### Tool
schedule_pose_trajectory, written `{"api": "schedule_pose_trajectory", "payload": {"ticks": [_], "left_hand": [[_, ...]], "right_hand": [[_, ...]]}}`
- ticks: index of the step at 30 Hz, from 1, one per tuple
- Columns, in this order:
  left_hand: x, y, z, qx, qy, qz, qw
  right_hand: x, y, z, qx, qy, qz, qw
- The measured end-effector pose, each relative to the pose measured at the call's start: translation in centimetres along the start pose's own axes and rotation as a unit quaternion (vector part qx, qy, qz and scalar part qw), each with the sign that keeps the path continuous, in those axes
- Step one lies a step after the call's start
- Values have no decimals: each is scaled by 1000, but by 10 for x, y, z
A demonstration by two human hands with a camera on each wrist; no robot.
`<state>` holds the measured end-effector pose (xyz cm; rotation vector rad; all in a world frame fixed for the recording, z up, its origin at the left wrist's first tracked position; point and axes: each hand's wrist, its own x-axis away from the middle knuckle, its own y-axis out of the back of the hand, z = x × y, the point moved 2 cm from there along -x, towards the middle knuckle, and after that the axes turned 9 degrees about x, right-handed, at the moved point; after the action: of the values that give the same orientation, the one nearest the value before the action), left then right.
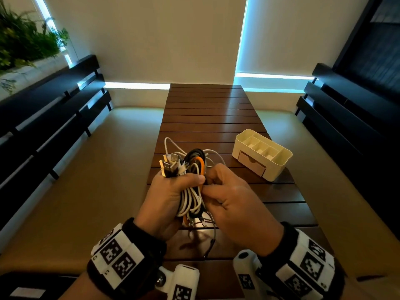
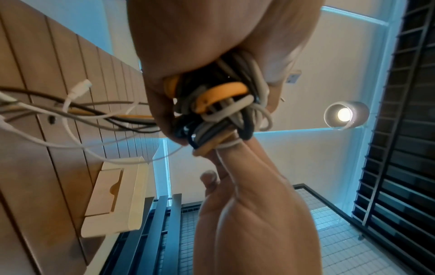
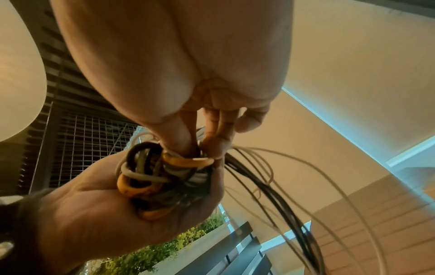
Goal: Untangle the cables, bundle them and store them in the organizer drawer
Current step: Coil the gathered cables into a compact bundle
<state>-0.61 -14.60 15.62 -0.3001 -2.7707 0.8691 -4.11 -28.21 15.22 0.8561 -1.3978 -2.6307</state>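
A tangle of white, black, grey and orange cables (image 1: 191, 182) is held above the wooden table (image 1: 207, 118). My left hand (image 1: 171, 191) grips the bundle in its fist, several USB plugs (image 1: 171, 164) sticking up above the fingers. My right hand (image 1: 218, 187) pinches strands at the bundle's right side. In the left wrist view the cable loops (image 2: 219, 104) bulge from the left hand (image 2: 200, 55), and loose ends trail off left. In the right wrist view the right fingers (image 3: 212, 134) dig into the cable loops (image 3: 164, 174). The cream organizer (image 1: 263, 153) stands at right, its drawer (image 1: 252, 162) closed.
The slatted table is narrow, with beige bench seats on both sides and dark slatted backrests (image 1: 54, 118). A planter with greenery (image 1: 21, 40) sits at the upper left. Loose cable ends (image 1: 208, 237) hang onto the table below my hands.
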Motion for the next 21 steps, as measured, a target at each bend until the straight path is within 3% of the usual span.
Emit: {"api": "schedule_pose_trajectory", "payload": {"ticks": [6,11,14,21], "left_hand": [[2,1,2,52,10,-14,999],[-2,14,-15,80,29,-31,996],[-2,18,-18,74,41,-13,996],[5,13,-14,44,34,26,998]], "right_hand": [[-2,8,-2,-55,-3,-69,996],[1,26,-4,-252,-93,-82,960],[-5,23,0,-228,-119,-93,962],[-7,9,12,-244,-108,-35,963]]}}
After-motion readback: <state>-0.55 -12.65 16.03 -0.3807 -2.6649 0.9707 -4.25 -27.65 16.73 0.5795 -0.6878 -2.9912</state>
